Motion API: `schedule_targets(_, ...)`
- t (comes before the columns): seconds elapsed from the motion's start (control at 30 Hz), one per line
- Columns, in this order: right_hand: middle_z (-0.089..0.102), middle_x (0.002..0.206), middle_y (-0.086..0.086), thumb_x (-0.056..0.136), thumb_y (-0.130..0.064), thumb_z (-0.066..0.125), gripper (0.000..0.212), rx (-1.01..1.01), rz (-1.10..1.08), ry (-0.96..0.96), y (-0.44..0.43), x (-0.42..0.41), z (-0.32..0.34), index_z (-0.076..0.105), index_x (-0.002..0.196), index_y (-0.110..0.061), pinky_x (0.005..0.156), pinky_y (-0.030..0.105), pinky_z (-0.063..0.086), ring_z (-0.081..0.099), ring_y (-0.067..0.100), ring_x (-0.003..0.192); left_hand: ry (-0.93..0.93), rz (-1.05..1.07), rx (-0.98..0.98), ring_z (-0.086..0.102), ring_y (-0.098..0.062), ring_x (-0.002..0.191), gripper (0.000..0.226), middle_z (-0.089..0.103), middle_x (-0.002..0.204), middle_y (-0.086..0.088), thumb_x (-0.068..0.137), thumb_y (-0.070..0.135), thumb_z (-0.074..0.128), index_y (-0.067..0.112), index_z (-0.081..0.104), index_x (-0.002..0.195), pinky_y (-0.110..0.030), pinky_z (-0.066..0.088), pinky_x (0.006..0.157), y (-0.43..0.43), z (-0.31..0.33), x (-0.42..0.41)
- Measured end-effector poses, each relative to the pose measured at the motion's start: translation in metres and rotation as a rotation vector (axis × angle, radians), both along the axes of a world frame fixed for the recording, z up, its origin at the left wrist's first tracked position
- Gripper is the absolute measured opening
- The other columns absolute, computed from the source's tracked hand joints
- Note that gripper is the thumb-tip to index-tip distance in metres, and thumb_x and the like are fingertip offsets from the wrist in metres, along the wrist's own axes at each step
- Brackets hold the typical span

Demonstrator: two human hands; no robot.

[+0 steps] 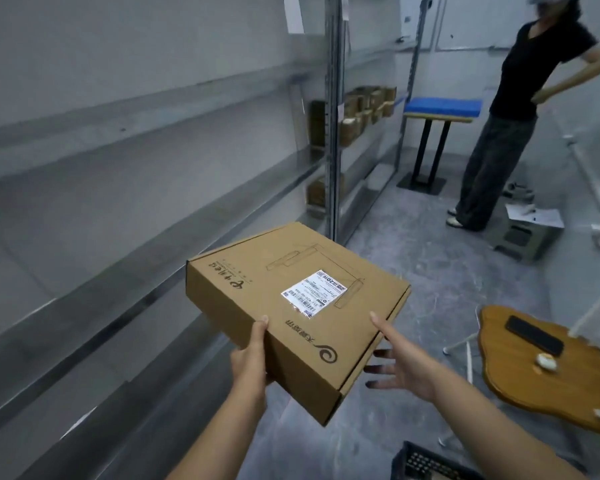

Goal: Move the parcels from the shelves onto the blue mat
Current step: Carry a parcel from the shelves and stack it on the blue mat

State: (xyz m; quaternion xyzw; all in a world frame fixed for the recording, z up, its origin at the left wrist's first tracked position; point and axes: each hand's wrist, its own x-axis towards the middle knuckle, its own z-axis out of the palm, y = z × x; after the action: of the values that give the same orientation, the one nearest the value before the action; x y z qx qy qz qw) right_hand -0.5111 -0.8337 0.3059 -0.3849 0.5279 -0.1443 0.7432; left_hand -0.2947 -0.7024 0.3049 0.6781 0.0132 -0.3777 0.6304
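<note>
A flat brown cardboard parcel [291,306] with a white shipping label hangs in the air in front of me, tilted. My left hand [252,355] grips its near left corner, thumb on top and fingers underneath. My right hand [400,363] holds its near right edge, thumb on the lid and fingers spread below. The blue mat [442,106] lies on a small table far ahead by the end wall. Several more brown parcels [364,109] sit on the far section of the metal shelves [146,216] at my left.
A person in a black top [520,109] stands right of the mat table. A wooden stool-top with a dark phone [541,365] is at my right, a grey step stool with papers [527,233] beyond it, a dark crate [426,462] by my feet.
</note>
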Motion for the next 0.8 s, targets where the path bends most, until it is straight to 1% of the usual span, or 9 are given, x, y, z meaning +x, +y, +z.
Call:
schedule_targets(0.07, 0.049, 0.134, 0.018, 0.058, -0.064, 0.083, 0.095, 0.033, 0.031, -0.021, -0.003, 0.017, 0.014, 0.045, 0.135, -0.025, 0.076, 0.066, 0.054, 0.06, 0.042, 0.111, 0.024, 0.013, -0.044, 0.062, -0.021, 0.084, 0.07, 0.064, 0.092, -0.001, 0.065, 0.065, 0.07, 0.015, 0.052, 0.11, -0.028, 0.047, 0.055, -0.007, 0.008, -0.002)
schedule_targets(0.13, 0.06, 0.124, 0.021, 0.055, -0.061, 0.085, 0.092, 0.057, 0.042, -0.066, -0.006, 0.035, 0.023, 0.051, 0.13, -0.02, 0.078, 0.068, 0.052, 0.063, 0.043, 0.107, 0.032, 0.034, -0.096, 0.065, -0.023, 0.085, 0.07, 0.066, 0.093, -0.003, 0.062, 0.066, 0.071, 0.015, 0.054, 0.106, -0.028, 0.05, 0.054, -0.012, 0.014, 0.003)
schedule_targets(0.27, 0.068, 0.115, 0.016, 0.059, -0.065, 0.08, 0.087, -0.04, -0.093, -0.107, -0.001, 0.07, 0.036, 0.048, 0.13, -0.027, 0.077, 0.057, 0.057, 0.067, 0.039, 0.101, 0.03, 0.066, -0.197, 0.068, -0.022, 0.088, 0.065, 0.072, 0.095, -0.005, 0.064, 0.066, 0.07, 0.016, 0.061, 0.105, -0.025, 0.053, 0.05, -0.009, 0.023, 0.024)
schedule_targets(0.4, 0.065, 0.117, 0.008, 0.069, -0.066, 0.073, 0.081, -0.207, -0.152, -0.09, -0.01, 0.094, 0.055, 0.036, 0.134, -0.036, 0.083, 0.053, 0.054, 0.064, 0.033, 0.104, 0.12, -0.066, -0.319, 0.07, -0.024, 0.093, 0.056, 0.077, 0.088, -0.004, 0.071, 0.058, 0.072, 0.018, 0.061, 0.109, -0.034, 0.059, 0.069, 0.001, 0.026, 0.047)
schedule_targets(0.5, 0.066, 0.112, 0.007, 0.076, -0.063, 0.066, 0.071, -0.333, -0.17, -0.069, -0.032, 0.097, 0.085, 0.037, 0.135, -0.036, 0.067, 0.039, 0.052, 0.065, 0.03, 0.097, 0.155, -0.125, -0.358, 0.069, -0.025, 0.086, 0.049, 0.075, 0.074, -0.006, 0.072, 0.053, 0.071, 0.018, 0.058, 0.103, -0.036, 0.057, 0.07, 0.004, 0.036, 0.07)
schedule_targets(0.57, 0.069, 0.11, 0.008, 0.08, -0.06, 0.065, 0.064, -0.428, -0.157, -0.07, -0.047, 0.091, 0.103, 0.041, 0.133, -0.034, 0.062, 0.038, 0.056, 0.069, 0.031, 0.093, 0.133, -0.104, -0.366, 0.066, -0.029, 0.093, 0.05, 0.073, 0.087, -0.012, 0.075, 0.051, 0.069, 0.018, 0.055, 0.109, -0.043, 0.053, 0.088, 0.004, 0.046, 0.094)
schedule_targets(0.67, 0.07, 0.116, 0.015, 0.082, -0.053, 0.066, 0.06, -0.537, -0.109, -0.167, -0.069, 0.074, 0.125, 0.047, 0.132, -0.027, 0.087, 0.062, 0.054, 0.068, 0.039, 0.102, 0.007, -0.097, -0.313, 0.058, -0.028, 0.11, 0.052, 0.062, 0.116, -0.01, 0.082, 0.056, 0.06, 0.023, 0.048, 0.12, -0.045, 0.036, 0.109, 0.007, 0.064, 0.134)
schedule_targets(0.73, 0.07, 0.115, 0.019, 0.081, -0.049, 0.067, 0.062, -0.566, -0.055, -0.234, -0.083, 0.062, 0.146, 0.05, 0.132, -0.018, 0.088, 0.058, 0.054, 0.069, 0.041, 0.101, -0.105, -0.125, -0.252, 0.048, -0.029, 0.129, 0.065, 0.052, 0.138, -0.013, 0.08, 0.061, 0.062, 0.022, 0.046, 0.128, -0.046, 0.028, 0.116, 0.008, 0.079, 0.16)
schedule_targets(0.8, 0.07, 0.113, 0.022, 0.081, -0.048, 0.067, 0.062, -0.604, 0.016, -0.259, -0.097, 0.056, 0.175, 0.052, 0.132, -0.015, 0.077, 0.049, 0.059, 0.07, 0.04, 0.096, -0.267, -0.206, -0.151, 0.037, -0.028, 0.139, 0.096, 0.039, 0.152, -0.008, 0.069, 0.073, 0.066, 0.019, 0.037, 0.143, -0.048, 0.026, 0.116, 0.005, 0.097, 0.181)
